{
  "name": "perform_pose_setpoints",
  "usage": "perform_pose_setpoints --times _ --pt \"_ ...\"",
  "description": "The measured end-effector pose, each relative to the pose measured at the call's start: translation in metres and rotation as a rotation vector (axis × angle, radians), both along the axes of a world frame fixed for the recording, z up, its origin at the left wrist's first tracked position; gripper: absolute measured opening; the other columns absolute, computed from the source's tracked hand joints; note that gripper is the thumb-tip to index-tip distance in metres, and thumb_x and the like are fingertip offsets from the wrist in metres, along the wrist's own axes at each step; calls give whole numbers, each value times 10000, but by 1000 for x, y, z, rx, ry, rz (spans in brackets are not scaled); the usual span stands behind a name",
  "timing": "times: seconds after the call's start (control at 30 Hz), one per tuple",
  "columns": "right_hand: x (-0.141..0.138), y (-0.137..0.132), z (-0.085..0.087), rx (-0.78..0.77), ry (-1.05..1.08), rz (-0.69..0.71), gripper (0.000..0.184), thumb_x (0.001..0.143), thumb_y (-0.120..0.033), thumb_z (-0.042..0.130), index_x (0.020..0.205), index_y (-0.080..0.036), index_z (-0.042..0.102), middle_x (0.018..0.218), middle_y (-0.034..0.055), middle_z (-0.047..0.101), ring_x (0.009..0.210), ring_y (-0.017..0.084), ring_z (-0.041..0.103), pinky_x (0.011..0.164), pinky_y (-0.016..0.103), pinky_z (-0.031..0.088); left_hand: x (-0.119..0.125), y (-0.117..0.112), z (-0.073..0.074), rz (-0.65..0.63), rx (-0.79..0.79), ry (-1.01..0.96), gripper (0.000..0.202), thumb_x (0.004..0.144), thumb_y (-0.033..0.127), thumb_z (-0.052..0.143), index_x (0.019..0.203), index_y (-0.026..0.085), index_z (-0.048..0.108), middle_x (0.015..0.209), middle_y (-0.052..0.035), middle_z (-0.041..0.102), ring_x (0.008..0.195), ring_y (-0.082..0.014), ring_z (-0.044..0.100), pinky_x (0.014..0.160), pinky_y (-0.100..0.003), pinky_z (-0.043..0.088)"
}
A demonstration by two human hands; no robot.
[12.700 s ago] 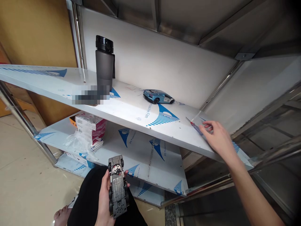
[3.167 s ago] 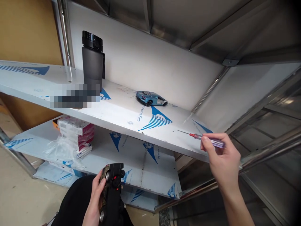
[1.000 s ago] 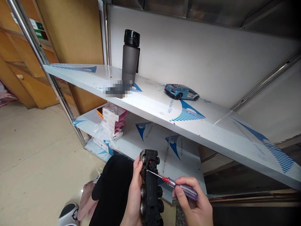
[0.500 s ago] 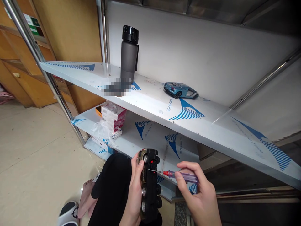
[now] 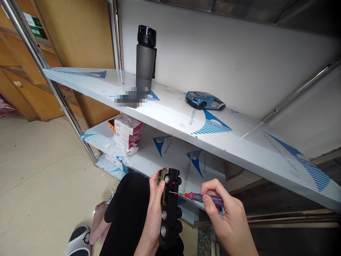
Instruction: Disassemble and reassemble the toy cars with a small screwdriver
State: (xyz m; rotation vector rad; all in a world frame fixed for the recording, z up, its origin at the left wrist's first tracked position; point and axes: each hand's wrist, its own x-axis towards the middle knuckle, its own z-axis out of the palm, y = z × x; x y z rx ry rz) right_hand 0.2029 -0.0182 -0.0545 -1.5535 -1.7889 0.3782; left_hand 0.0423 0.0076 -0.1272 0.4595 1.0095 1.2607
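My left hand (image 5: pixel 153 209) is wrapped around a dark toy truck (image 5: pixel 170 208), with its black underside and several wheels turned toward me and to the right. In my right hand (image 5: pixel 226 209) is a screwdriver (image 5: pixel 204 198) with a purple see-through handle and a red collar, pinched between thumb and fingers. The thin metal shaft points left, and its tip meets the truck's underside near the front wheels. Whether the tip sits in a screw is too small to tell.
Ahead stands a metal shelf (image 5: pixel 170 119) covered in printed film. On it are a black bottle (image 5: pixel 144 64), a blurred-out object (image 5: pixel 130 96) and a blue toy car (image 5: pixel 205 101). Boxes (image 5: pixel 128 129) fill part of the lower shelf. A slipper (image 5: pixel 79 241) lies on the floor.
My right thumb and fingers have shifted on the screwdriver handle and closed in more. The truck has turned slightly, showing more of its side; the screwdriver tip stays at about the same spot.
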Motion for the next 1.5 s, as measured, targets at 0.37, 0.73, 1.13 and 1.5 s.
perform_pose_setpoints --times 0.37,0.73,1.13,1.5 --pt "3 4 6 142 -120 122 132 1066 -254 526 1152 -284 621 897 -16 716 739 155 710 647 221 544 0 -1 5 20 -5 59 449 1074 524 568 1491 361 537 1424 4 709 1364 -174 635 990 -191 512" --pt "10 4 6 28 -154 89 157 1117 -330 476 1157 -283 620 717 -47 634 562 153 610 538 244 471 0 0 6 8 18 57 436 1084 529 547 1485 360 521 1448 6 688 1427 -173 577 1045 -202 473" --pt "6 3 10 98 -178 102 160 1108 -294 489 1019 -275 621 750 -37 658 592 148 620 531 247 440 0 0 8 -2 1 46 431 1065 519 587 1467 368 568 1431 -3 711 1393 -206 620 1016 -230 517" --pt "4 -2 4 160 -210 65 231 1150 -323 489 990 -269 646 787 -36 727 647 144 686 647 247 470 -1 -3 8 7 19 16 415 1076 494 583 1471 368 573 1475 18 698 1438 -179 590 1030 -195 513"
